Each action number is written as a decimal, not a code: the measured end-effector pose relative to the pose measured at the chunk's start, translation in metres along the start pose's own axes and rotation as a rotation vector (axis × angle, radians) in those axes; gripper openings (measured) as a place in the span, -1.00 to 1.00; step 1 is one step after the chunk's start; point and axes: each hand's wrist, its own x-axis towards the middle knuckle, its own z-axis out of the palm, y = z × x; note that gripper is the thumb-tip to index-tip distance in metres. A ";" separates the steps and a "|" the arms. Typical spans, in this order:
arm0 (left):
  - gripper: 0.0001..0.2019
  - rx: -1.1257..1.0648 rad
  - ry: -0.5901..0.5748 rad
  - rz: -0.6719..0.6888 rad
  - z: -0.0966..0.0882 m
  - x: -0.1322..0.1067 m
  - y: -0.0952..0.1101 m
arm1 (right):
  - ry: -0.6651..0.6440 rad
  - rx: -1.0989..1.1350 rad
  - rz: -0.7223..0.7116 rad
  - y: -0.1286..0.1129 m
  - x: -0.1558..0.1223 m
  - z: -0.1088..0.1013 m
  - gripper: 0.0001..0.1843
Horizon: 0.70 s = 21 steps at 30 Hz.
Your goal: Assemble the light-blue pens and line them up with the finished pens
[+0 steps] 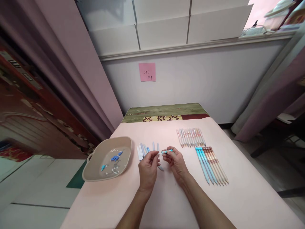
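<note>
Above the middle of the pink-covered table, my right hand (175, 161) pinches a small turquoise pen part (164, 152) between thumb and fingers. Close beside it, my left hand (149, 168) has its thumb and fingertips pressed together. A thin pale piece seems to be at those fingertips, too small to name. Behind and partly under my left hand lie several white and light blue pen parts (142, 149), some hidden by the hand. Two slim pale blue pen barrels (153, 145) lie just beyond my fingertips.
At left, a beige basin (95, 176) holds small blue, turquoise and white pieces (114, 158). At right lie a row of patterned clear pens (190, 137), several turquoise-topped blue pens (205, 165) and brown-topped cream pens (216, 166). A pink note (147, 72) is on the wall.
</note>
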 end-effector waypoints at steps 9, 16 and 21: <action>-0.85 0.138 -0.004 0.200 -0.007 0.003 0.002 | -0.080 -0.213 0.029 0.004 -0.002 0.001 -0.66; -0.79 0.416 -0.067 0.449 -0.021 0.013 0.007 | -0.235 -0.374 0.026 0.003 -0.010 0.004 -0.68; -0.76 0.507 -0.167 0.648 -0.026 0.012 0.014 | -0.278 -0.393 0.007 0.004 -0.011 0.006 -0.69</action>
